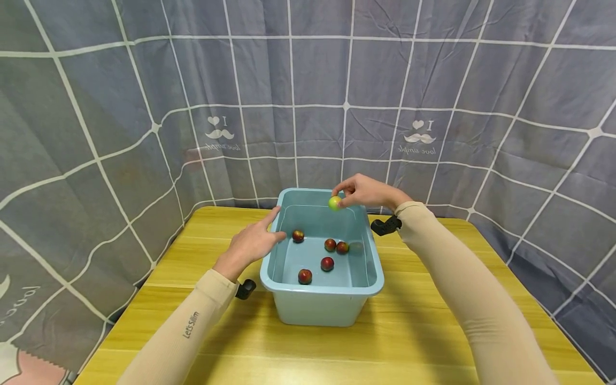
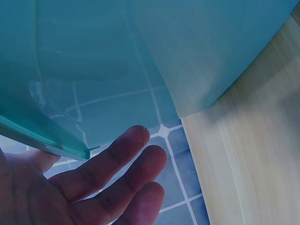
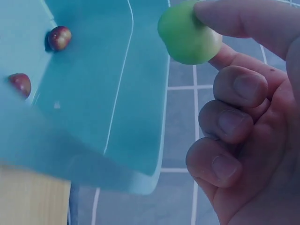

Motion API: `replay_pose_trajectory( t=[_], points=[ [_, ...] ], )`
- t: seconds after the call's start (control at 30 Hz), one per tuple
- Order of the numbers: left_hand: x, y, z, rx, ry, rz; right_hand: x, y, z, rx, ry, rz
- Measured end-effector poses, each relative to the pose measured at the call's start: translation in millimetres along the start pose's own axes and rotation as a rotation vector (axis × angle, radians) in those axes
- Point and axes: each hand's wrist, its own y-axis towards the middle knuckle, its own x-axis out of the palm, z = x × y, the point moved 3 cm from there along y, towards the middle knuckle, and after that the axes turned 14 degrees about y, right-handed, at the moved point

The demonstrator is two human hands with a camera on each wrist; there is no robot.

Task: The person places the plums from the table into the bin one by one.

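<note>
Now the right hand [image 1: 368, 191] pinches a green fruit [image 1: 335, 202] over the tub [image 1: 332, 305]'s far rim; left hand [image 1: 252, 243], fingers straight, steadies the left rim. Best lower before releasing.

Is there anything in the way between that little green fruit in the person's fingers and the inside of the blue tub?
Nothing visible blocks it. The right hand pinches the green fruit at the far rim of the blue tub, which has no lid. Five red fruits lie on its floor with bare space between them. The left hand rests on the left rim.

Green fruit [image 1: 335, 202] over bin
Small, round, yellow-green; pinched in right hand [image 1: 367, 191] above blue tub's [image 1: 332, 307] far rim.
</note>
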Motion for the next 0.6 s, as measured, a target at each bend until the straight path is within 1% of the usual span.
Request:
replay_pose_trajectory(
  t=[0.23, 0.47, 0.6],
  points=[
    [1.5, 1.2, -0.5, -0.002, 0.001, 0.003, 9.6, 13.7, -2.3, 0.022, -0.015, -0.051],
    [1.3, 2.2, -0.2, -0.001, 0.003, 0.006, 15.3, 24.4, -0.8, 0.050, -0.032, -0.079],
    [1.3, 3.5, -0.4, -0.006, 0.005, 0.010, 17.3, 28.2, -0.8, 0.064, -0.024, -0.101]
  ],
)
